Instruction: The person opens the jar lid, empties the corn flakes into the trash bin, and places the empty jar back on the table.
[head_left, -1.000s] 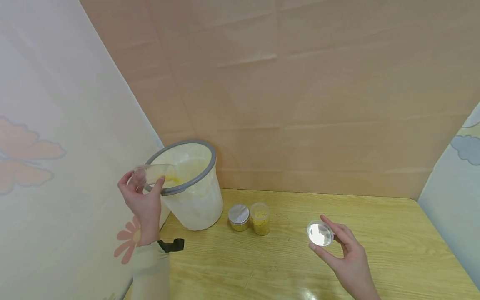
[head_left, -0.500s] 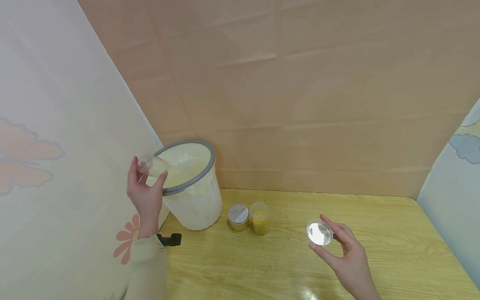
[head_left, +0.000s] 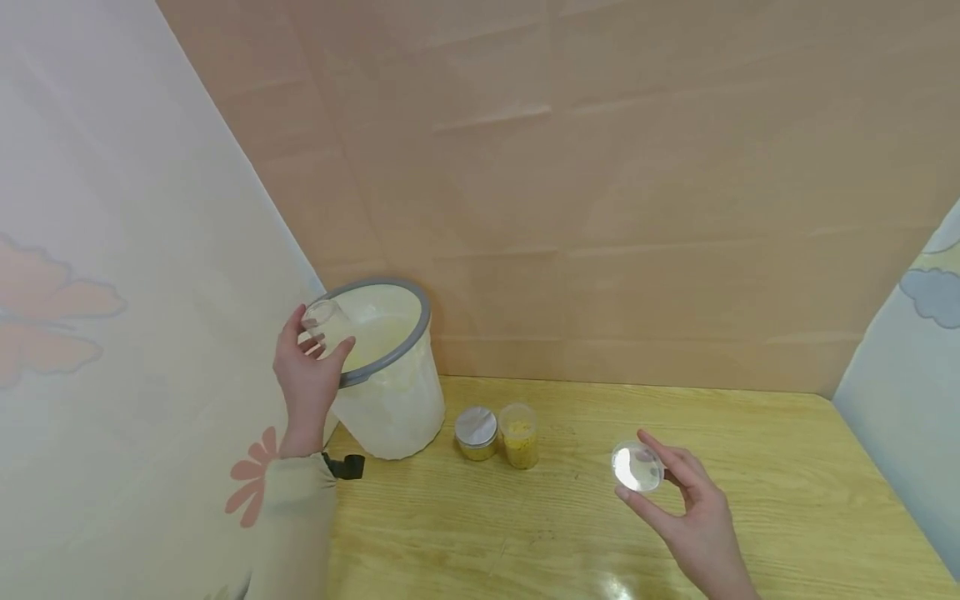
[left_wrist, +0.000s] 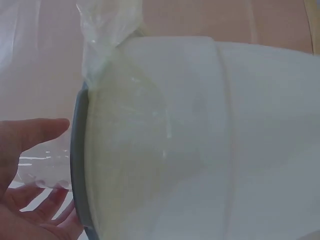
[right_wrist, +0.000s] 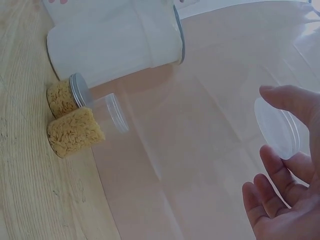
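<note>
L grip (head_left: 307, 375) holds jar (head_left: 330, 323) over bin (head_left: 393, 412), prob. emptied; R grip (head_left: 699, 510) pinches lid (head_left: 636, 467), not yet on; short tub (head_left: 476, 429) & tall tub (head_left: 521, 442) unemptied.

Head cam faces fwd/down at table (head_left: 570, 525); L wrist's close on bin (left_wrist: 190, 140); R wrist shares jars (right_wrist: 75, 131) w/ head.

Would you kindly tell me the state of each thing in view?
Bin: upright, uncovered.
Short jar: upright, capped.
Tall jar: upright, partly filled; capped or not, unclear.
Held jar: tilted over the bin.
Clear lid: detached, held up.
Left hand: gripping held jar.
Right hand: pinching clear lid.
</note>
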